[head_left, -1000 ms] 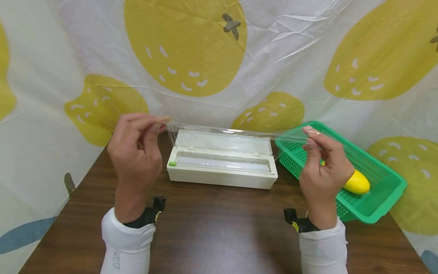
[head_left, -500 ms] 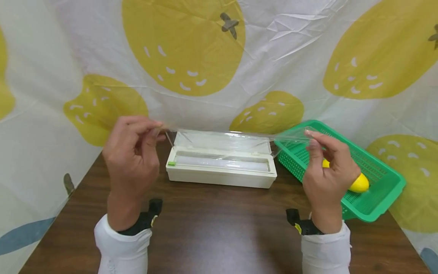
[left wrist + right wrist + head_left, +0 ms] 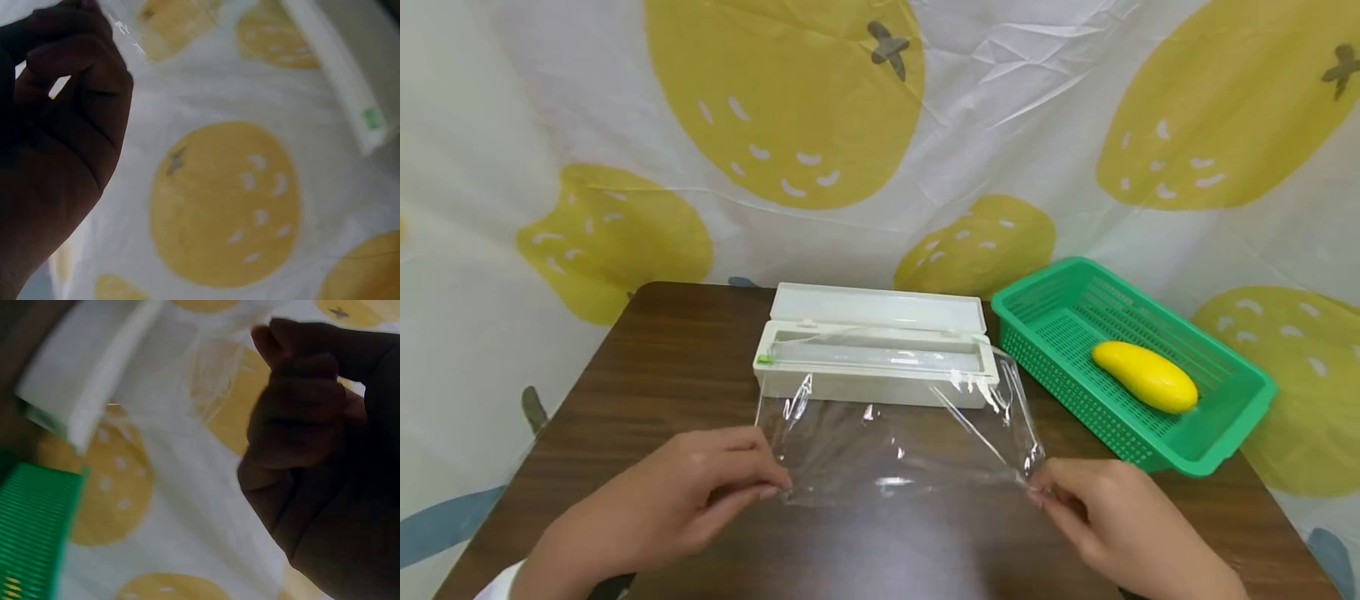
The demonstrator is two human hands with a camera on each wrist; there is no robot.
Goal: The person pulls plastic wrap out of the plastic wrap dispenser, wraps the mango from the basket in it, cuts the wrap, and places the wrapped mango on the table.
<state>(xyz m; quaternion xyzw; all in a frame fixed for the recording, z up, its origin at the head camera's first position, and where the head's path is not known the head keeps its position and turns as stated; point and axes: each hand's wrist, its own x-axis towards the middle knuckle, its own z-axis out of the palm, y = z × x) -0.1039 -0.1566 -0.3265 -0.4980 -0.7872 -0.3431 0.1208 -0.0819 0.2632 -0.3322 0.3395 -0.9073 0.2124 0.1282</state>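
Between my two hands a clear sheet of plastic wrap (image 3: 880, 450) is stretched, running back to the white wrap dispenser box (image 3: 872, 385). Its left front corner is pinched by my left hand (image 3: 677, 492) between thumb and fingertips. My right hand (image 3: 1127, 517) pinches the right front corner the same way. Inside the box a roll of wrap (image 3: 865, 357) shows, and the lid (image 3: 880, 306) stands open behind it. In the left wrist view the left hand (image 3: 69, 106) is dark, with film at its fingertips. The right wrist view shows the right hand (image 3: 312, 425) with thumb and finger together.
A green plastic basket (image 3: 1075, 417) stands right of the box, holding a yellow elongated fruit, mango-like (image 3: 1146, 377). A green slider (image 3: 765, 359) sits at the box's left end. The brown wooden table (image 3: 700, 367) meets a lemon-print cloth (image 3: 820, 242) behind.
Both hands have come down and toward me from above the box, drawing the plastic wrap out over its front and the table. The box and basket stay in place.
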